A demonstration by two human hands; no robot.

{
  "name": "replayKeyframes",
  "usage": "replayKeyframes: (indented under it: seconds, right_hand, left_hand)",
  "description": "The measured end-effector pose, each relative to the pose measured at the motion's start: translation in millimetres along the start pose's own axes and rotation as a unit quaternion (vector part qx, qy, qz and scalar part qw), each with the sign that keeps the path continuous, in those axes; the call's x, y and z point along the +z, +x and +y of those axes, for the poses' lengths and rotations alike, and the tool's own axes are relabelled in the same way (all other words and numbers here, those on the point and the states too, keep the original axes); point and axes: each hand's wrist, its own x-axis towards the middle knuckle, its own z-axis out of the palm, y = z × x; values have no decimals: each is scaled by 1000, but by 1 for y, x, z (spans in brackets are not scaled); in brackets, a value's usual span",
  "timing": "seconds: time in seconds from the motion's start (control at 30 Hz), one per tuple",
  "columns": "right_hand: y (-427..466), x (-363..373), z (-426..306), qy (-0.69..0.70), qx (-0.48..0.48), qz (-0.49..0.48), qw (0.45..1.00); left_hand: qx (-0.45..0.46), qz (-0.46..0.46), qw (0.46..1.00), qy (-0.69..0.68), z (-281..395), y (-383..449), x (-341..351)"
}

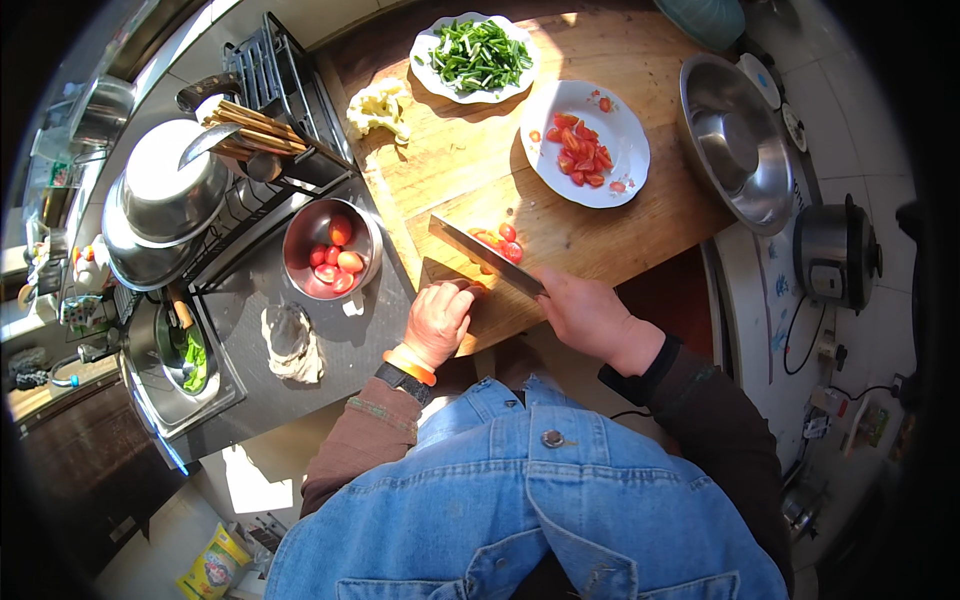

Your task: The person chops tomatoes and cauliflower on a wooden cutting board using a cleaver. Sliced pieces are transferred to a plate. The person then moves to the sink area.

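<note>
My right hand (pixel 592 319) grips the handle of a broad kitchen knife (pixel 487 257), its blade slanting up and left over the wooden board (pixel 442 180). Just beyond the blade lie cut tomato pieces and small red tomatoes (pixel 510 241). At the board's near edge my left hand (pixel 439 319) has its fingers curled on a reddish tomato piece (pixel 475 287), mostly hidden beneath them. Farther back, a white floral plate (pixel 551 180) holds chopped tomatoes (pixel 581 150). Left of the board, a steel cup (pixel 298 262) with a handle contains several whole tomatoes (pixel 339 231).
A scalloped plate (pixel 420 71) of chopped green stalks (pixel 484 56) and a cauliflower piece (pixel 379 109) stand at the back. A steel basin (pixel 776 180) is at the right, with a rice cooker (pixel 829 255) beyond. Leftward are a cloth (pixel 294 349), dish rack (pixel 289 191) and sink (pixel 217 409).
</note>
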Motion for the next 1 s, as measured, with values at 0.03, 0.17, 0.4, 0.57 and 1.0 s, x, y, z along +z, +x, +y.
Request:
replayKeyframes:
  seconds: [0.03, 0.17, 0.4, 0.57, 1.0]
  right_hand:
    - [-4, -4, 0, -8, -10, -1, 1000]
    - [-17, -11, -4, -31, -24, -32, 999]
    - [-15, -4, -6, -31, -9, -74, 997]
    - [16, 26, -14, -6, 29, -61, 998]
    - [-19, -2, -17, -6, 9, -73, 997]
  left_hand:
    - [-8, 0, 1000, 17, -1, 0, 1]
    - [9, 14, 1000, 2, -6, -3, 2]
    - [10, -8, 1000, 17, -5, -4, -2]
    - [5, -13, 1000, 6, 0, -7, -6]
    - [-2, 13, 1000, -6, -5, -12, 0]
